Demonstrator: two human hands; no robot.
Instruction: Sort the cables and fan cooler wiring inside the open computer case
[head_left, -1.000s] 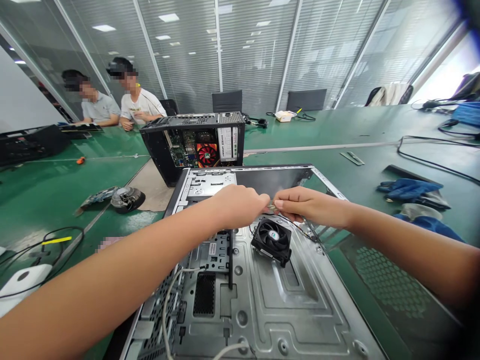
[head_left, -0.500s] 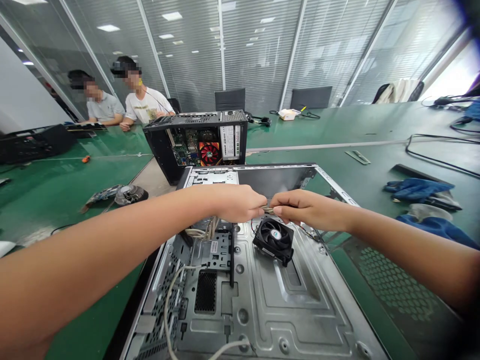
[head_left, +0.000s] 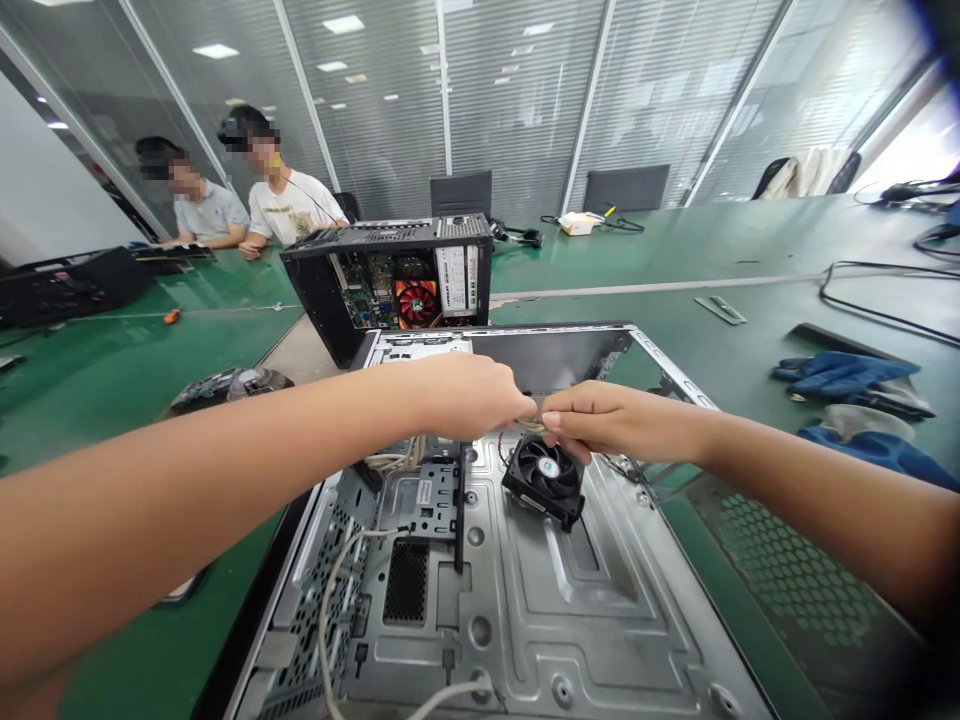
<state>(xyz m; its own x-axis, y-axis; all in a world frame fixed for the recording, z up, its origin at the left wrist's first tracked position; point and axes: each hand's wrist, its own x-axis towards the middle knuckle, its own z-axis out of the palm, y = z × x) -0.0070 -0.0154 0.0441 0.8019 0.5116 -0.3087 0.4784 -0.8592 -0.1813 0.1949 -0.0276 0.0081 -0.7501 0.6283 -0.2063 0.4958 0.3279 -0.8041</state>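
An open, stripped computer case (head_left: 525,600) lies flat on the green table in front of me. My left hand (head_left: 465,395) and my right hand (head_left: 607,420) meet above its middle, both closed in a pinch on a small beige cable end (head_left: 534,424) between them. Pale cables (head_left: 397,458) hang from under my left hand into the case. A black cooling fan (head_left: 544,480) sits loose on the case floor just below my right hand.
A second black computer case (head_left: 390,285), open with a red fan inside, stands behind. Two people sit at the far left. Blue gloves (head_left: 844,375) and black cables (head_left: 885,300) lie on the right. A board with a round part (head_left: 232,385) lies left.
My hands have drawn slightly closer together and a little nearer, staying pinched on the cable end. The view has shifted a bit to the left.
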